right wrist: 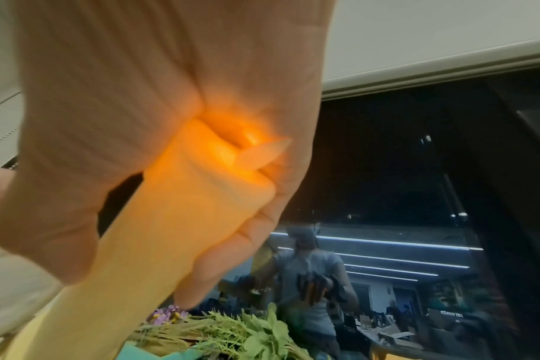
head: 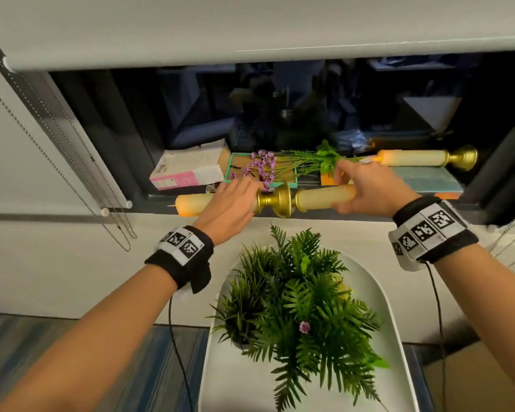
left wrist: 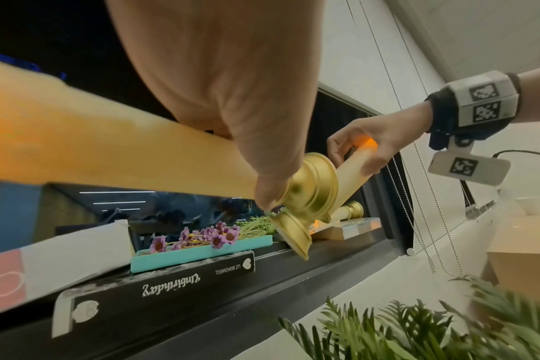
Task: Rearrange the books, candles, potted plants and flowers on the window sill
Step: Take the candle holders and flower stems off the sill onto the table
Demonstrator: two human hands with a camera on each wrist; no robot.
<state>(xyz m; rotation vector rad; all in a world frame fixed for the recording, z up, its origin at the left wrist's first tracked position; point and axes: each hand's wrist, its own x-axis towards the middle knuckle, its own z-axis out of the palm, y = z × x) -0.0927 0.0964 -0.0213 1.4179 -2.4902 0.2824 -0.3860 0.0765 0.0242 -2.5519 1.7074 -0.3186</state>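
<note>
Two candles in gold holders are shown held horizontally, base to base, just above the front edge of the window sill (head: 369,217). The left candle (head: 191,203) is gripped by the left hand (head: 229,203), whose fingers are curled round the shaft next to its gold holder (head: 272,200); the right candle (head: 324,197) is gripped by the right hand (head: 366,185), closed round the lit end so that the orange glow falls inside the palm, as the right wrist view confirms. The two gold bases appear to touch or nearly touch; which cannot be told. A third candle (head: 414,158) lies on books (head: 428,179) at the back right of the sill. Purple flowers (head: 262,166) with green stems rest on a teal tray (head: 231,171), beside a white and pink book (head: 188,171). Potted ferns (head: 295,292) stand on a white table (head: 378,292) below the sill. The candles are judged stiff, smooth and fairly light, with the weight concentrated in the holders; a grasp on the shaft close to the holder is judged steadiest, whereas the tip bears a thin flame piece likely to be fragile.
</note>
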